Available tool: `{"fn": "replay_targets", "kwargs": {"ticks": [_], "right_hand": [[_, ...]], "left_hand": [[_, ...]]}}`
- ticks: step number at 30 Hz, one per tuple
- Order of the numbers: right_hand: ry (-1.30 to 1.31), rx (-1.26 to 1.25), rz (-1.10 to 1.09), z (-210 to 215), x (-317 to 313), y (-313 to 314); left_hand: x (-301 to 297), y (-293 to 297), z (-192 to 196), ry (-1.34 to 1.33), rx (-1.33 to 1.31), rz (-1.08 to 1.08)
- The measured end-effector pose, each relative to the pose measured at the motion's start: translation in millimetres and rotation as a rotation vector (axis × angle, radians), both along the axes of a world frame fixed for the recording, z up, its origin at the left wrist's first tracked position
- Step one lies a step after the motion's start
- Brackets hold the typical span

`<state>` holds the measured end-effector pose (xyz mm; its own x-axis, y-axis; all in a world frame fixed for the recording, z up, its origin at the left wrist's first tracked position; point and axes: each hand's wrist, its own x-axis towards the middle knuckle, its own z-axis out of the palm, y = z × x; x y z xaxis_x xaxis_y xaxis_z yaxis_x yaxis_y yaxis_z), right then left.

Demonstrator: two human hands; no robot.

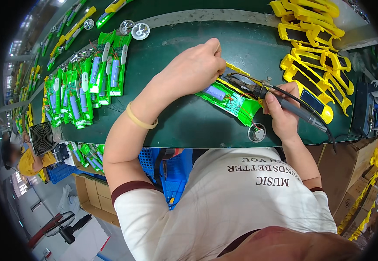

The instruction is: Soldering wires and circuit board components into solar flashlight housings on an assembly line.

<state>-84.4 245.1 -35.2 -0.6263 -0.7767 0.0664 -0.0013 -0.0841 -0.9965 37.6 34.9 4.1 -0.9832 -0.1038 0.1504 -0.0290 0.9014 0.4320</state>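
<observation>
My right hand [284, 108] is closed round a soldering iron [291, 106] with a dark grey handle and a thin black tube along it. The iron's front end lies over an open green plastic housing [246, 114]. In that housing I see a purple cylindrical battery cell [215, 92], a circuit board and thin wires. A round silver lamp reflector [256, 132] hangs by wires from the near end. Just behind lies a yellow frame [239, 69]. My left hand [202, 65] is curled closed at the housing's far left end; its fingertips and whatever they pinch are hidden.
Several similar green housings with cells [78, 93] are heaped at the left. Yellow frames [315, 56] pile up at the right, near a dark blue box [362, 104]. Two loose reflectors [140, 31] lie at the back. Below the table's edge stands a blue crate [171, 174].
</observation>
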Motion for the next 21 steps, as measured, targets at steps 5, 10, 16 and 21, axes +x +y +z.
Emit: {"fn": "replay_targets", "kwargs": {"ticks": [5,10,16,21], "right_hand": [[0.028,0.022,0.021,-1,0,-4],[0.009,0.045,0.010,-4,-1,-6],[-0.076,-0.070,-0.004,10,2,10],[-0.014,-0.198,-0.199,6,-25,55]], "left_hand": [[0,-3,-3,-0.016,0.005,-0.006],[-4,-4,1,-0.064,-0.022,-0.029],[-4,-2,2,-0.100,-0.047,-0.019],[-9,-2,6,-0.129,-0.042,-0.036]]}}
